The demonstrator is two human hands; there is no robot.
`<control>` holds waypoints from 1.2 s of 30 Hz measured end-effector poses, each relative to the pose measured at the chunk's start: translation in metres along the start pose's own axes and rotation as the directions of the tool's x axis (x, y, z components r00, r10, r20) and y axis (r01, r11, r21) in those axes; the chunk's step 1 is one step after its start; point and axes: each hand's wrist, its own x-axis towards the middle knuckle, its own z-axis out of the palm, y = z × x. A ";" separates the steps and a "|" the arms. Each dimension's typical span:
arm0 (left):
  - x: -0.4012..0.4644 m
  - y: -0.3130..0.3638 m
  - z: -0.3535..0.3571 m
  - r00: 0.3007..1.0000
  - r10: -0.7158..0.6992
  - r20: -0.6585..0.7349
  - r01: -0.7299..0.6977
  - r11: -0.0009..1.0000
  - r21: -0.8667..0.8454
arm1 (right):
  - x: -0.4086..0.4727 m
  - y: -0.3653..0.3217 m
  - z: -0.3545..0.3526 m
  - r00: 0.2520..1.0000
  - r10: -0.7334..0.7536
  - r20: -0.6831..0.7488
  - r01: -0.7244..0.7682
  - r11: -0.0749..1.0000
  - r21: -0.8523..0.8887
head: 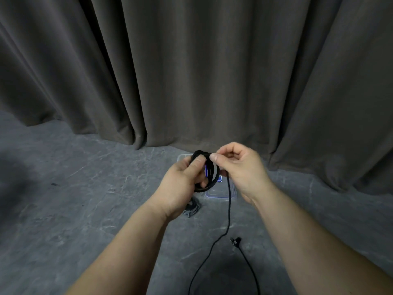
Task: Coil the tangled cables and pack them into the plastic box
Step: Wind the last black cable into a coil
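Head view. The clear, rectangular plastic box lies on the grey marbled floor at the foot of the dark grey pleated curtain, and serves here as the landmark. Directly above the box, the left hand holds a coil of thin black cable, fingers curled through and around the loops and the thumb pressed across them, a grip that appears meant to keep the finished turns stacked and stop them springing apart. Just right of the coil, also over the box, the right hand pinches the cable between thumb and forefinger at the coil's upper edge, the other fingers loosely curled; this placement seems suited to laying a further turn. From the coil the uncoiled length hangs down across the box's near edge and runs on the floor toward the viewer, ending in a small black plug well nearer than the box. A second, darker bundle of cable lies on the floor just left of the box's near corner, partly hidden by the left wrist. Judged from this, coiling is under way and nothing is visibly packed.
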 end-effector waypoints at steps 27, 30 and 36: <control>-0.005 0.018 0.007 0.980 -0.106 0.171 0.156 0.937 -0.312 | -0.009 0.000 0.023 0.996 0.009 -0.091 -0.010 1.000 -0.009; -0.006 0.017 0.009 0.991 -0.060 0.120 0.084 0.975 -0.207 | -0.007 0.003 0.023 0.992 0.012 -0.125 -0.017 0.999 -0.039; -0.005 0.014 0.008 0.999 -0.036 0.024 0.039 0.984 -0.171 | -0.009 -0.005 0.024 0.987 0.138 -0.082 -0.134 0.989 0.056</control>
